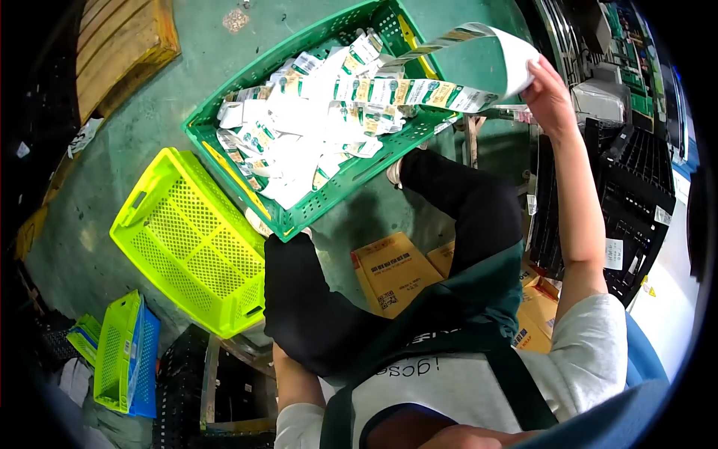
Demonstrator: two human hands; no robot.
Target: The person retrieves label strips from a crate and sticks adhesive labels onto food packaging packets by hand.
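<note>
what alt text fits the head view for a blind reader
A long white paper strip printed with green labels loops from a green perforated plastic crate through the grip of a person's right hand. The crate holds a heap of similar strips; a yellow-green plastic basket stands to its left.

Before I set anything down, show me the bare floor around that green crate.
Bare floor lies between the green crate and the wooden pallet, and between that pallet and the lime-yellow crate. It is crowded inside the green crate, heaped with printed label strips, and beside the right forearm, where black crates stand.
</note>
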